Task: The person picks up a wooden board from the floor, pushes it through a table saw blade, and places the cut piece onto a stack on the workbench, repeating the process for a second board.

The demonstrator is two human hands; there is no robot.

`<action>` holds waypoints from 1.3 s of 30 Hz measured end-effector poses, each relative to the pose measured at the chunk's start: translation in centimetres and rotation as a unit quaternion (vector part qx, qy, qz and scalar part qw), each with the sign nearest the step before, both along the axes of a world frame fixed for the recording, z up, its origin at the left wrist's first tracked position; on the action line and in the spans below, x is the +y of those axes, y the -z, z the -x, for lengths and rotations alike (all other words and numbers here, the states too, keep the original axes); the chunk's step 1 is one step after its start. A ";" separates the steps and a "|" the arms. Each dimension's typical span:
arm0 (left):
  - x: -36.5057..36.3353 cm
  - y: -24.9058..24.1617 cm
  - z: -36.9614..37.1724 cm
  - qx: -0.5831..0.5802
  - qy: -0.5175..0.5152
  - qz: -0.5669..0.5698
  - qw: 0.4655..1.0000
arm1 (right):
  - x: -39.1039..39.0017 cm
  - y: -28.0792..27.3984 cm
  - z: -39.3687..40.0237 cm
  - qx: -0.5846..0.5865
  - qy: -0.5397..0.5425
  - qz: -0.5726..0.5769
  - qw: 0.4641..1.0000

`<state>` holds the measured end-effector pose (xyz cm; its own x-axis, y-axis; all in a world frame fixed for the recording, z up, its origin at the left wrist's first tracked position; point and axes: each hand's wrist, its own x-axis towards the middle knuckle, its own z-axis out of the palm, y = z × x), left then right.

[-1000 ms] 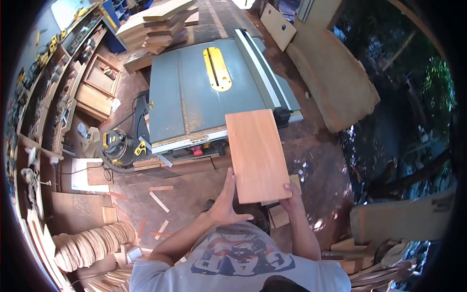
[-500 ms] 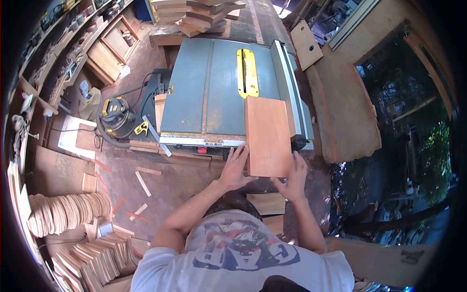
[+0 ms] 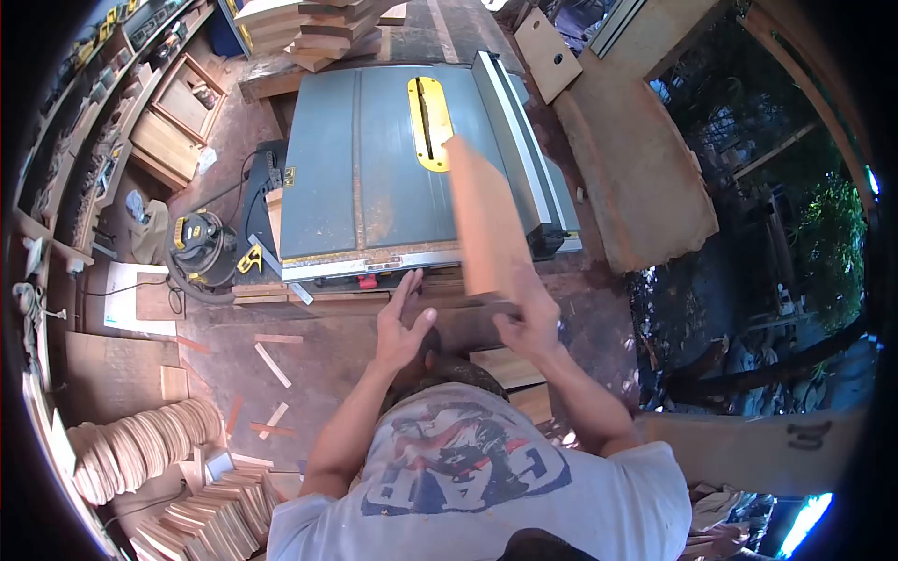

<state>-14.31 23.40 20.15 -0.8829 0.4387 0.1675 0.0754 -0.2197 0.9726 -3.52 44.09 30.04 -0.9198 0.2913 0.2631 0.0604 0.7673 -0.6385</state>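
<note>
My right hand (image 3: 533,323) grips the near right end of a wooden board (image 3: 486,220), which is tipped up on its edge. The board's far end reaches over the table saw (image 3: 323,168), close to the yellow insert plate (image 3: 443,159) around the blade slot. To the board's right runs the silver rip fence (image 3: 513,131). My left hand (image 3: 402,327) is off the board, fingers spread and holding nothing, just in front of the saw's front rail (image 3: 374,264).
Stacked wood pieces (image 3: 327,33) sit beyond the saw. A black-and-yellow shop vacuum (image 3: 198,245) and a yellow-handled square (image 3: 251,259) are at its left. Offcuts (image 3: 273,366) litter the floor, near rows of cut boards (image 3: 210,510). A large slab (image 3: 636,187) lies at right.
The board has gone from lying flat to tilted on edge in my right hand. My left hand has let go of it and moved away to the left. The view has shifted.
</note>
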 end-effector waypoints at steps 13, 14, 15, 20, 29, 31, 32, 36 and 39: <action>4.1 0.8 -2.8 0.259 0.130 0.198 0.937 | -4.9 6.6 -2.2 0.147 0.248 0.781 0.554; 4.1 1.2 -2.4 0.261 0.141 0.220 0.929 | -4.7 7.5 -2.4 0.140 0.238 0.784 0.556; 4.1 0.9 -1.7 0.264 0.153 0.242 0.921 | -4.3 8.6 -2.6 0.134 0.227 0.787 0.557; 3.9 0.8 0.9 0.251 0.171 0.242 0.922 | -3.4 9.5 -3.0 0.021 0.159 0.826 0.541; 5.7 -0.4 4.5 0.121 0.153 0.177 0.965 | -1.4 6.8 -2.6 -0.198 0.129 0.649 0.723; 5.6 -1.5 5.0 0.057 0.164 0.149 0.973 | -1.5 5.9 -3.1 -0.253 0.119 0.529 0.801; 5.8 -1.8 5.4 0.084 0.142 0.137 0.977 | -0.5 6.2 -3.6 -0.303 0.089 0.414 0.854; 5.5 -1.9 6.9 0.040 0.148 0.136 0.979 | 0.6 1.2 -1.8 -0.162 -0.052 -0.204 0.964; 6.3 0.2 7.1 0.020 0.152 0.148 0.977 | 2.6 0.1 1.6 -0.163 -0.112 -0.365 0.910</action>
<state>-21.43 29.69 19.93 -0.6998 0.7138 0.0257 0.0904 0.0528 0.9945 -5.11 46.73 29.98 -0.9983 -0.0565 0.0143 -0.0554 0.9960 0.0700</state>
